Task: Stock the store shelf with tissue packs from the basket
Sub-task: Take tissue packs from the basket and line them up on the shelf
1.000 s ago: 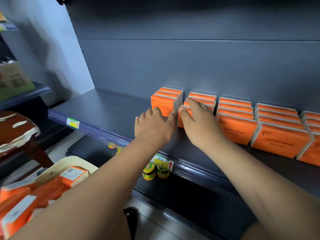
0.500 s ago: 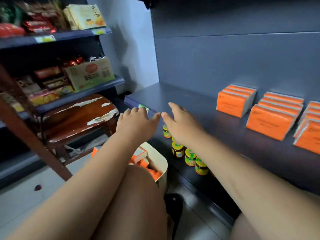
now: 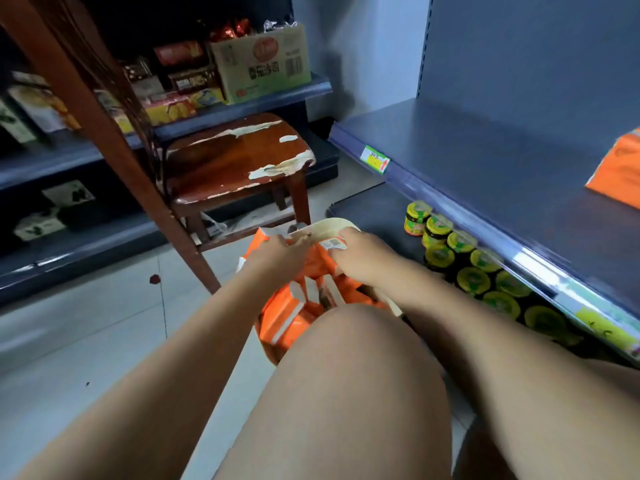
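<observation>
The characters 番茄沙司 are printed on the cardboard box (image 3: 263,60). The print on the price tag (image 3: 375,159) of the shelf (image 3: 485,161) and on the barcode label (image 3: 332,243) of a tissue pack (image 3: 313,260) cannot be read.

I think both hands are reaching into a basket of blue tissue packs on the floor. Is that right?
Not quite. The head view shows the tissue packs are orange, not blue. The left hand and right hand do reach into the basket on the floor.
</observation>
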Demonstrator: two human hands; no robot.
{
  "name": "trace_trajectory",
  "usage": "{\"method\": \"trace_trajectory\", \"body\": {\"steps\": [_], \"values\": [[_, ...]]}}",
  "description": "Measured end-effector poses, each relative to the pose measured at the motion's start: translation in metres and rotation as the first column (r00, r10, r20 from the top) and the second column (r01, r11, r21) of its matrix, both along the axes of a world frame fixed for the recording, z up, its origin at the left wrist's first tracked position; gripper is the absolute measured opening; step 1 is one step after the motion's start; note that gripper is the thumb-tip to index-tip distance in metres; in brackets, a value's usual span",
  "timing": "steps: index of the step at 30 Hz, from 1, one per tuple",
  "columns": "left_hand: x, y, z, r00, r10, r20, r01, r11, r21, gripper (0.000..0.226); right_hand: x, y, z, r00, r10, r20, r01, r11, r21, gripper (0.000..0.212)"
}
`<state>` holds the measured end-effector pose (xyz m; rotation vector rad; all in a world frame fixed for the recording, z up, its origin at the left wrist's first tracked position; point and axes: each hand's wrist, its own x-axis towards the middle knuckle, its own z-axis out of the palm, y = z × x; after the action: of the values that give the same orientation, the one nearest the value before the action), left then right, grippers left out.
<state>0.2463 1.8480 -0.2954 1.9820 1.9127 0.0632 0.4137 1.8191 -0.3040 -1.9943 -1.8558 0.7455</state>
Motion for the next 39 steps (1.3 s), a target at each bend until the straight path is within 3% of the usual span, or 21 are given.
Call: {"method": "trace_trajectory", "body": {"steps": [3,8,12,14,17,19,22,23,25,26,30,34,37,39], "values": [[-0.008,0.01,-0.036,0.982,0.151,0.115,-0.149,0.988,-0.027,0.051,0.001,0.008,-0.03,0.999,0.013,-0.047,-0.017,0.996,-0.085,0.027],[-0.017,0.019,-0.075,0.97,0.179,0.165,-0.181,0.983,-0.002,0.056,0.001,0.018,-0.081,0.995,0.033,-0.098,-0.049,0.984,-0.172,0.039],[-0.022,0.032,-0.092,0.974,0.175,0.141,-0.173,0.984,-0.029,0.058,-0.008,0.026,-0.112,0.997,0.018,-0.074,-0.034,0.971,-0.235,0.019],[-0.026,0.041,-0.096,0.976,0.173,0.129,-0.173,0.985,-0.013,0.049,-0.014,0.031,-0.126,0.997,-0.006,-0.075,-0.012,0.972,-0.235,0.013],[-0.03,0.049,-0.096,0.985,0.152,0.086,-0.153,0.988,0.005,0.025,-0.017,0.038,-0.144,0.992,-0.087,-0.091,0.066,0.975,-0.213,0.026],[-0.031,0.049,-0.093,0.987,0.135,0.086,-0.138,0.99,0.031,0.012,-0.017,0.04,-0.152,0.981,-0.123,-0.149,0.094,0.977,-0.192,0.024],[-0.031,0.043,-0.084,0.988,0.114,0.1,-0.125,0.985,0.117,0.008,-0.016,0.039,-0.153,0.981,-0.131,-0.141,0.091,0.962,-0.258,0.016],[-0.031,0.04,-0.078,0.988,0.115,0.106,-0.129,0.981,0.142,0.011,-0.017,0.039,-0.151,0.986,-0.124,-0.11,0.091,0.96,-0.265,0.021],[-0.03,0.035,-0.066,0.987,0.116,0.108,-0.133,0.977,0.168,0.02,-0.017,0.041,-0.143,0.987,-0.155,-0.041,0.143,0.967,-0.212,0.058],[-0.029,0.033,-0.058,0.988,0.114,0.109,-0.132,0.976,0.176,0.024,-0.016,0.042,-0.137,0.984,-0.18,-0.015,0.175,0.97,-0.171,0.067],[-0.022,0.023,-0.024,0.981,0.093,0.171,-0.134,0.96,0.246,0.038,0.006,0.04,-0.098,0.981,-0.181,0.07,0.187,0.979,-0.081,0.036],[-0.009,0.006,0.01,0.981,0.066,0.185,-0.13,0.922,0.364,0.034,0.032,0.028,-0.052,0.927,-0.307,-0.214,0.328,0.942,0.071,0.024],[0.006,-0.003,0.037,0.97,0.068,0.235,-0.165,0.891,0.422,0.019,0.044,0.015,-0.018,0.818,-0.318,-0.48,0.413,0.905,0.103,0.02],[0.017,-0.008,0.059,0.94,0.081,0.332,-0.214,0.898,0.385,0.023,0.051,0.002,-0.002,0.709,-0.288,-0.644,0.437,0.896,0.081,0.015]]}}
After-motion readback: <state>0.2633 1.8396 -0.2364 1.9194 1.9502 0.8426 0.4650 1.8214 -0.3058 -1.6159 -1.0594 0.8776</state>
